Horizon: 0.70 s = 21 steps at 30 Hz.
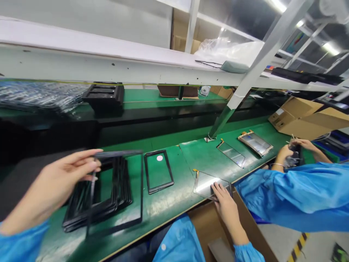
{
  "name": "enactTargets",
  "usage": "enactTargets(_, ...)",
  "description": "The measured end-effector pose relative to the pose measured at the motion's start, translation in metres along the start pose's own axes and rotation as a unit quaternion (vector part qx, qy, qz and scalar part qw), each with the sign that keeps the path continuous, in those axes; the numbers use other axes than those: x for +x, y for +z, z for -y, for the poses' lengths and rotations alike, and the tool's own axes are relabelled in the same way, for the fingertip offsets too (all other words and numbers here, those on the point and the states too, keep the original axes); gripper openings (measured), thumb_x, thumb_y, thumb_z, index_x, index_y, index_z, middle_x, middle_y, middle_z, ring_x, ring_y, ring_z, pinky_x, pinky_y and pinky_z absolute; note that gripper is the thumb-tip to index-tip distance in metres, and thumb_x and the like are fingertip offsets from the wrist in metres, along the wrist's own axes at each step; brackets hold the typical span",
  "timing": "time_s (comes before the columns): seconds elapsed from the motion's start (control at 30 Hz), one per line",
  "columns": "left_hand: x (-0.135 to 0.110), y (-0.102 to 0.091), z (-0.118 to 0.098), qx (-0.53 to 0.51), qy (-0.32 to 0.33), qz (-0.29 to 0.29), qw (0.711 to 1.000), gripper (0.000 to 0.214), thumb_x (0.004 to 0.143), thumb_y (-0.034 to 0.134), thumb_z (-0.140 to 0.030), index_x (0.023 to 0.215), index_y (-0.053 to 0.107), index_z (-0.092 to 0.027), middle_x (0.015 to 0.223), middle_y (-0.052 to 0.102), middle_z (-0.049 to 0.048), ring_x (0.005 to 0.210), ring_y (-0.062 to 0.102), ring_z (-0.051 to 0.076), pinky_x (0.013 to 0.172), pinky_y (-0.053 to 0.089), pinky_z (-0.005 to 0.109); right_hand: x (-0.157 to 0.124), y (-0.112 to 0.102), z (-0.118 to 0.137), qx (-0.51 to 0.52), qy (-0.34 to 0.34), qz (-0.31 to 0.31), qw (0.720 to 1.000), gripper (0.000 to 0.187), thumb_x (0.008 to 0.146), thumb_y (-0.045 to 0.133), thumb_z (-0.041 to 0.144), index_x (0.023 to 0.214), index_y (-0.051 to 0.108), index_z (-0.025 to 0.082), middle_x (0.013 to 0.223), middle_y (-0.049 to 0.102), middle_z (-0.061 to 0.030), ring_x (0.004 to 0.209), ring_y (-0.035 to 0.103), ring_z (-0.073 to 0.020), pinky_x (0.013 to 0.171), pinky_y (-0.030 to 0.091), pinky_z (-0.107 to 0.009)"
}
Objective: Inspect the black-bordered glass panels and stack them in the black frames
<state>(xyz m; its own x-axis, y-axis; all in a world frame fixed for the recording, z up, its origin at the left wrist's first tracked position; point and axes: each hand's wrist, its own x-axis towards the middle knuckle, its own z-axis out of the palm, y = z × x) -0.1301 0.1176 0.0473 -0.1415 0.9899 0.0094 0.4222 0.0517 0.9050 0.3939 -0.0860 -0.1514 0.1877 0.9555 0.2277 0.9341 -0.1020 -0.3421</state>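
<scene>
My left hand [73, 173] is closed on the upper left corner of a thin black rectangular frame [142, 189], pinching it between thumb and fingers. The frame is tilted above a stack of similar black frames [124, 185]; motion blurs it a little. My right hand [225, 202] is at the bench's near edge, its fingers over the near right end of a glass touch panel [203, 182] with an orange flex tab. Its thumb is mostly hidden at the panel's near edge. Between my hands lies another black frame [159, 190] with a round pale sticker inside its outline.
A second glass panel [231, 154] and a stack of panels [256, 143] lie farther right on the green bench [188, 154]. A slanted post [226, 116] rises behind them. To the right, a co-worker's hands [286, 154] work near an open cardboard box [300, 120].
</scene>
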Motion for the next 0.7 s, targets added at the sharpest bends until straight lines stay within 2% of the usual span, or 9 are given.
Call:
enactTargets(0.03,-0.012,0.018,-0.005,-0.046,-0.001,0.022,0.999,0.059,0.069,0.087,-0.062,0.116,0.081,-0.026,0.087,0.082,0.0005,0.072,0.076,0.021,0.061,0.065,0.029,-0.003,-0.009,0.005,0.007,0.004,-0.012,1.0,0.043,0.099,0.05,0.022,0.133,0.076,0.024,0.143,0.074,-0.0108,0.132,0.069,-0.0333,0.113,0.053,-0.051)
enactTargets(0.1,-0.034,0.05,-0.01,-0.119,0.011,0.073,0.99,0.056,0.064,0.093,-0.052,0.112,0.084,-0.023,0.081,0.079,0.0028,0.067,0.074,0.02,0.057,0.064,0.029,-0.006,-0.03,0.023,0.02,0.015,-0.045,0.999,0.038,0.104,0.049,0.026,0.13,0.077,0.025,0.133,0.078,-0.0113,0.117,0.076,-0.0294,0.104,0.059,-0.044)
enactTargets(0.17,-0.051,0.075,-0.01,-0.162,0.016,0.125,0.979,0.051,0.067,0.092,-0.044,0.112,0.085,-0.021,0.081,0.078,0.0042,0.065,0.073,0.02,0.056,0.064,0.029,-0.009,-0.052,0.053,0.071,0.045,-0.09,0.992,0.038,0.106,0.055,0.036,0.138,0.071,0.023,0.122,0.078,-0.0125,0.106,0.077,-0.0272,0.094,0.062,-0.039)
enactTargets(0.23,-0.062,0.088,-0.009,-0.181,0.018,0.166,0.969,0.044,0.073,0.088,-0.036,0.114,0.086,-0.021,0.082,0.078,0.0045,0.065,0.073,0.02,0.058,0.064,0.029,-0.009,-0.07,0.091,0.251,0.127,-0.126,0.951,0.056,0.099,0.07,0.04,0.152,0.06,0.023,0.101,0.075,-0.0068,0.089,0.074,-0.0235,0.08,0.063,-0.034)
enactTargets(0.27,-0.066,0.091,-0.009,-0.185,0.021,0.179,0.966,0.042,0.075,0.086,-0.032,0.115,0.086,-0.021,0.082,0.078,0.0044,0.066,0.073,0.019,0.06,0.064,0.029,-0.008,-0.076,0.111,0.338,0.162,-0.117,0.92,0.065,0.094,0.076,0.041,0.154,0.057,0.024,0.093,0.071,-0.003,0.08,0.071,-0.0211,0.071,0.062,-0.031)
enactTargets(0.33,-0.073,0.089,-0.009,-0.186,0.034,0.195,0.962,0.038,0.079,0.083,-0.026,0.117,0.086,-0.022,0.082,0.078,0.004,0.068,0.074,0.018,0.063,0.064,0.027,-0.004,-0.083,0.146,0.47,0.198,-0.036,0.86,0.068,0.086,0.085,0.04,0.148,0.064,0.025,0.092,0.068,-0.0011,0.072,0.067,-0.0171,0.061,0.058,-0.026)
enactTargets(0.43,-0.082,0.08,-0.011,-0.176,0.07,0.2,0.961,0.035,0.083,0.081,-0.022,0.117,0.086,-0.025,0.08,0.078,0.0029,0.07,0.073,0.017,0.066,0.063,0.026,0.002,-0.078,0.178,0.565,0.213,0.082,0.793,0.062,0.082,0.089,0.035,0.141,0.071,0.028,0.095,0.065,-0.0002,0.063,0.06,-0.0121,0.05,0.05,-0.023)
enactTargets(0.53,-0.089,0.07,-0.01,-0.161,0.099,0.186,0.964,0.031,0.085,0.079,-0.019,0.115,0.087,-0.027,0.08,0.077,0.0025,0.071,0.073,0.017,0.067,0.062,0.025,0.005,-0.066,0.188,0.588,0.21,0.11,0.773,0.061,0.083,0.087,0.032,0.142,0.071,0.032,0.097,0.064,0.0003,0.062,0.059,-0.0111,0.05,0.05,-0.023)
enactTargets(0.7,-0.095,0.063,0.0,-0.168,0.114,0.178,0.963,0.033,0.089,0.075,-0.017,0.117,0.087,-0.029,0.086,0.075,0.0025,0.076,0.073,0.017,0.071,0.063,0.026,0.009,-0.058,0.193,0.583,0.2,0.117,0.779,0.063,0.083,0.089,0.035,0.143,0.071,0.03,0.098,0.064,-0.0005,0.062,0.058,-0.0114,0.053,0.052,-0.025)
